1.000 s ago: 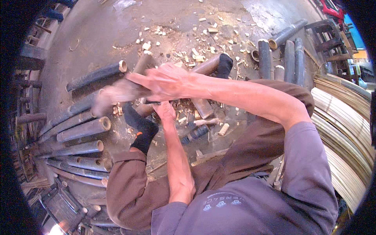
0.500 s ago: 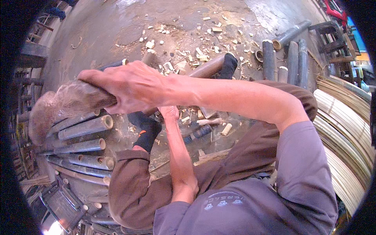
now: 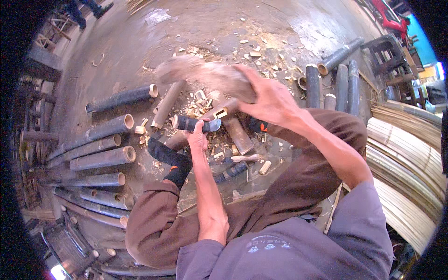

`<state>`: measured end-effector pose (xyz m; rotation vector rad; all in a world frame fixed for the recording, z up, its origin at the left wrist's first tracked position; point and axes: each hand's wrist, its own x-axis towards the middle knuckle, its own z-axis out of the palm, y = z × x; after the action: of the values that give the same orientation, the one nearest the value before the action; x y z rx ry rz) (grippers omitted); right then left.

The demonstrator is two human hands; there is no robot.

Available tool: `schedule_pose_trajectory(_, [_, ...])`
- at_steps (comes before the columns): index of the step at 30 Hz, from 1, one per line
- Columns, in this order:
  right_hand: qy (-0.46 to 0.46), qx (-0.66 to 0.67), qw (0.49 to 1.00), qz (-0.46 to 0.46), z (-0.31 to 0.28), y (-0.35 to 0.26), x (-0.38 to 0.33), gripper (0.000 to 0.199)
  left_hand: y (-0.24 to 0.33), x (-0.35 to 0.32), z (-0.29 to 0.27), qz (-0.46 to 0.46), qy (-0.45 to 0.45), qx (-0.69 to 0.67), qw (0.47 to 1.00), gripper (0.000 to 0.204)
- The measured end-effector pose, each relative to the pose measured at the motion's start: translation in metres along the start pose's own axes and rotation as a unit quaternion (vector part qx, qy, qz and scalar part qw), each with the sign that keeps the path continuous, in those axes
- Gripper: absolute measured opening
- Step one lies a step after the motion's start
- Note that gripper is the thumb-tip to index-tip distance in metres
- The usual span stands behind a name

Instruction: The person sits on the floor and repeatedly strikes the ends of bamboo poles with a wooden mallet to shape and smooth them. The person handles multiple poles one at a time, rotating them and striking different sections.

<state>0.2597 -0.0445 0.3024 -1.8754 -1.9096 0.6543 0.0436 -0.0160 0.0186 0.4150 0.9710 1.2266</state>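
Note:
My left hand (image 3: 198, 136) is closed round a chisel with a black-wrapped handle (image 3: 187, 123); its metal blade points right. The blade is beside a rectangular hole in a bamboo pole (image 3: 176, 141) lying across the floor between my feet. My right hand (image 3: 273, 97) grips a rough wooden mallet (image 3: 219, 80), smeared by motion, its thick end pointing left. The mallet hangs above the far part of the pole and hides some of it. A short piece of wood (image 3: 238, 135) lies against the pole's near side.
Several dark bamboo poles (image 3: 102, 158) lie at the left. More bamboo pieces (image 3: 341, 86) are at the far right, near a stack of pale bamboo strips (image 3: 396, 158). Wood chips (image 3: 254, 54) litter the floor. Another black-wrapped tool (image 3: 231, 172) lies by my legs. A person's legs (image 3: 79, 11) show far left.
My right hand has swung the mallet from the left to the right and farther from me. The chisel in my left hand, hidden before, now shows.

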Motion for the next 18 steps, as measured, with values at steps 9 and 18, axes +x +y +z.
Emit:
schedule_pose_trajectory(9, [0.165,0.082,0.978,0.098,-0.008,0.047,-0.074,0.073,0.004,0.017,-0.01,-0.032,-0.003,0.019,0.999,0.022])
schedule_pose_trajectory(18, [0.214,0.215,0.94,0.16,0.012,0.066,-0.087,0.069,0.012,0.017,-0.008,-0.063,0.002,0.05,0.997,0.014])
